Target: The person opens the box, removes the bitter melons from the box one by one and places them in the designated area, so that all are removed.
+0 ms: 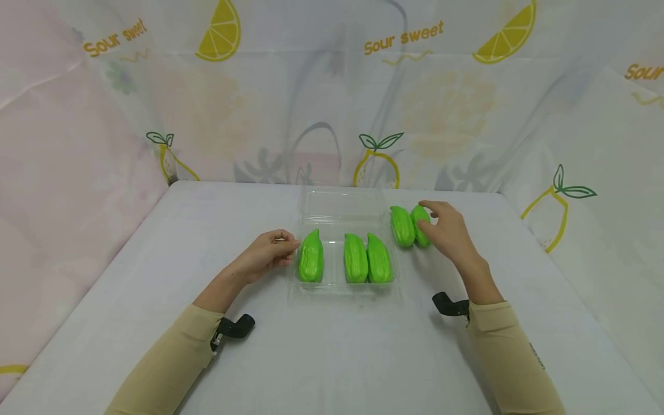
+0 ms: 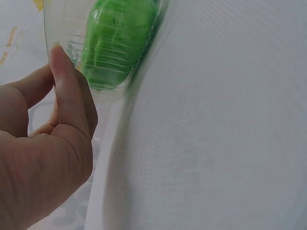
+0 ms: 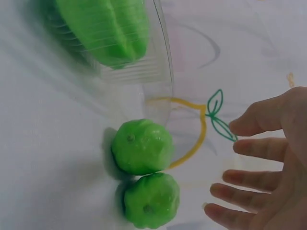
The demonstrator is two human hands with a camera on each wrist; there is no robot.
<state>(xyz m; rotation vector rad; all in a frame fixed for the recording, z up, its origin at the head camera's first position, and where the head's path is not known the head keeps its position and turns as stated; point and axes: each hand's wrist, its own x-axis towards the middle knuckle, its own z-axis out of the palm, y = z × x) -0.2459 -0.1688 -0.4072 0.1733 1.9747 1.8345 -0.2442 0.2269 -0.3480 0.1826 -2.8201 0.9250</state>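
A clear plastic clamshell box (image 1: 332,286) lies with its lid (image 1: 342,203) raised at the back. Inside are three glossy green ridged gourds: one at the left (image 1: 311,259) and two side by side at the right, a middle one (image 1: 355,259) and an outer one (image 1: 380,259). My left hand (image 1: 267,253) pinches the box's left rim between thumb and fingers, as the left wrist view shows. Right of the box, two more gourds stand together, a nearer-box one (image 1: 402,227) and a far one (image 1: 419,222). Over the far one hovers my right hand (image 1: 447,230), fingers spread, apart from both gourds in the right wrist view.
A white cloth covers the table (image 1: 332,357). Behind and at the sides hangs a curtain (image 1: 321,86) printed with lemons and lettering. Each wrist wears a black camera mount, the left one (image 1: 236,327) and the right one (image 1: 450,305).
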